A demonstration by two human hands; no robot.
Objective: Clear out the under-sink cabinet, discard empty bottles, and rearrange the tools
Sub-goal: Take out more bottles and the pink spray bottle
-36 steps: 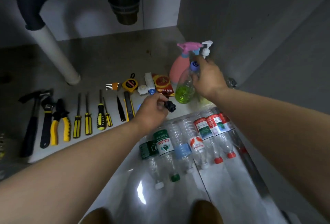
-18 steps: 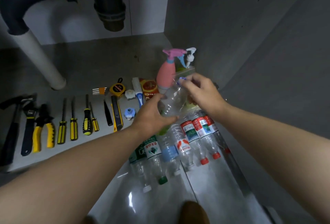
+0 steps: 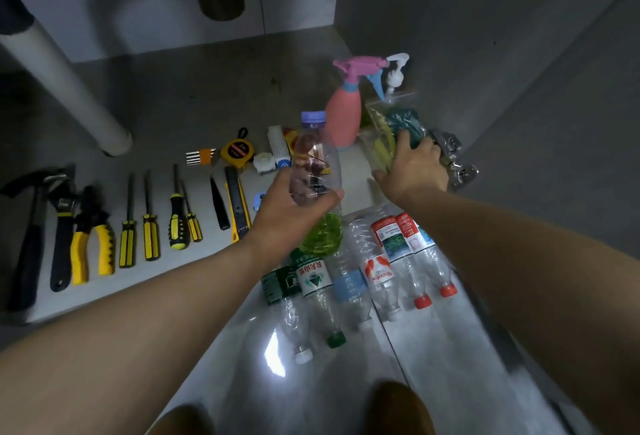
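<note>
Mid-sort, the left hand (image 3: 287, 212) gripped a clear purple-capped plastic bottle (image 3: 313, 154) probably awaiting placement, while the right hand (image 3: 412, 171), grasp unclear, touched a clear plastic bag (image 3: 384, 122) beside the pink spray bottle (image 3: 343, 115).

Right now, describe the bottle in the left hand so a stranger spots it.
Look at the front edge of the cabinet, before the pink spray bottle. There the left hand holds a clear bottle upright over the row of bottles lying flat. Unlike those, it has a lilac cap, no label and green liquid at its bottom.
</note>
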